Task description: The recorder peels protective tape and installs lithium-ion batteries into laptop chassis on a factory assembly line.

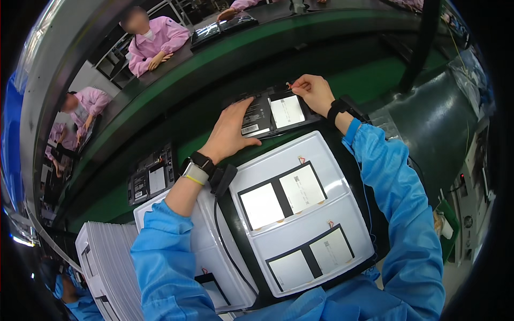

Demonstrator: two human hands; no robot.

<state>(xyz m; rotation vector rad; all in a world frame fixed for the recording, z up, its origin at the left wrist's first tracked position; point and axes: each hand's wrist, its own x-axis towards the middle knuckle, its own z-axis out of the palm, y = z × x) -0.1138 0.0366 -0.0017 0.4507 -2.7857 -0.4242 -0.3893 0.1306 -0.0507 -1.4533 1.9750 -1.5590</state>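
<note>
A flat black device housing lies on the green work surface in front of me, a silver-white battery pack set in its right part. My left hand rests against the housing's left side, fingers stretched over it and thumb apart along the near edge. At the far right corner, my right hand pinches the small red battery wires between thumb and fingertips. The wire ends are partly hidden by the fingers.
Nearest me, a white plastic tray holds two battery packs with short red leads. A second white tray lies left of it, beside a tray stack. Another black housing sits further left. Co-workers in pink sit across the line.
</note>
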